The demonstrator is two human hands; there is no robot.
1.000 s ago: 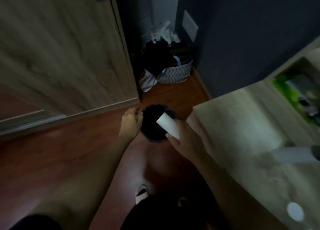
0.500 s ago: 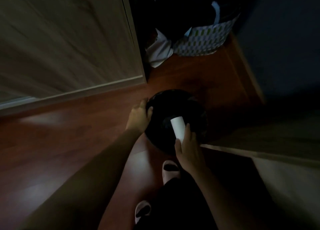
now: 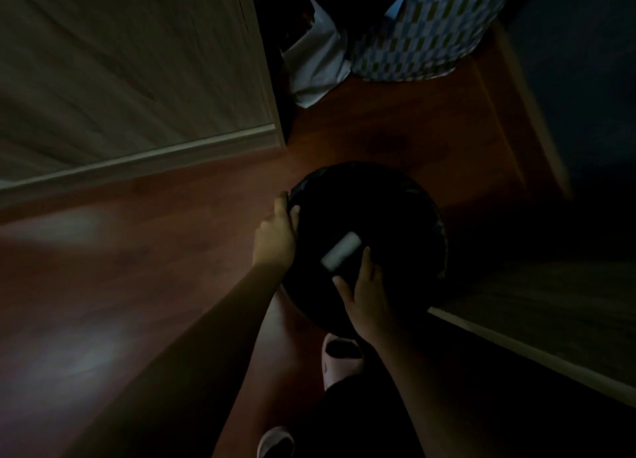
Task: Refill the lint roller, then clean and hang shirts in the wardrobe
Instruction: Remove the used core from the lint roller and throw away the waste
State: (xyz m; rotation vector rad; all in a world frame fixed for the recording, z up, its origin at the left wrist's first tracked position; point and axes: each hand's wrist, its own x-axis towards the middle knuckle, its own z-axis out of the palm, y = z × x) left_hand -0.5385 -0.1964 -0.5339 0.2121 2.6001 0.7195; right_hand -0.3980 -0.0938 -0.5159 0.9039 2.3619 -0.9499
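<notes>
Early days: the left hand clamps the rim of the round black waste bin while the right hand's grip, fingers spread, releases the pale used roll over it; refill, cleaning and hanging all remain.

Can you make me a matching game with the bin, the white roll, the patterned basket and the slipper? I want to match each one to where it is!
Things:
1. black bin
2. white roll
3. patterned basket
4. slipper

Places:
A. at the top, near the dark wall
B. on the foot below the right hand
C. over the bin's dark opening
D. its rim under the left hand

Pairs: 1-D, 2-C, 3-A, 4-B
</notes>
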